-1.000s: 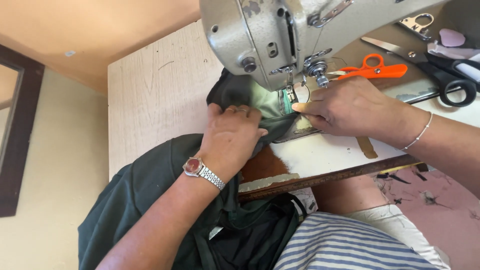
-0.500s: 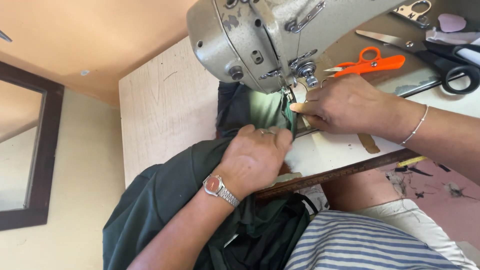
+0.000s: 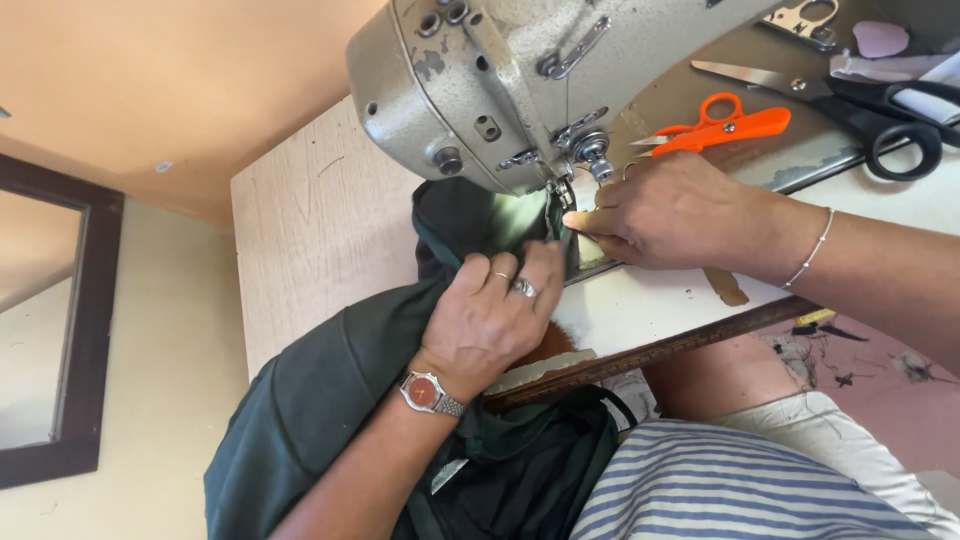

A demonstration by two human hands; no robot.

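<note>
A dark green garment (image 3: 330, 390) drapes from my lap up onto the table and under the head of a grey sewing machine (image 3: 500, 80). My left hand (image 3: 495, 315), with rings and a red-faced wristwatch, presses the green cloth flat just in front of the needle. My right hand (image 3: 670, 215), with a thin bracelet, rests on the machine bed to the right of the needle, its fingertips pinching the cloth's edge by the presser foot. The needle area itself is mostly hidden by the cloth and my fingers.
Orange-handled snips (image 3: 725, 125) and large black-handled scissors (image 3: 860, 105) lie on the table behind my right hand. A wooden ruler (image 3: 660, 350) runs along the table's front edge. A pale wooden tabletop (image 3: 300, 230) extends left; a dark-framed mirror (image 3: 70, 330) stands on the floor.
My view has shifted left and closer. My left hand slid along the cloth toward the needle; my right hand stays by the presser foot.
</note>
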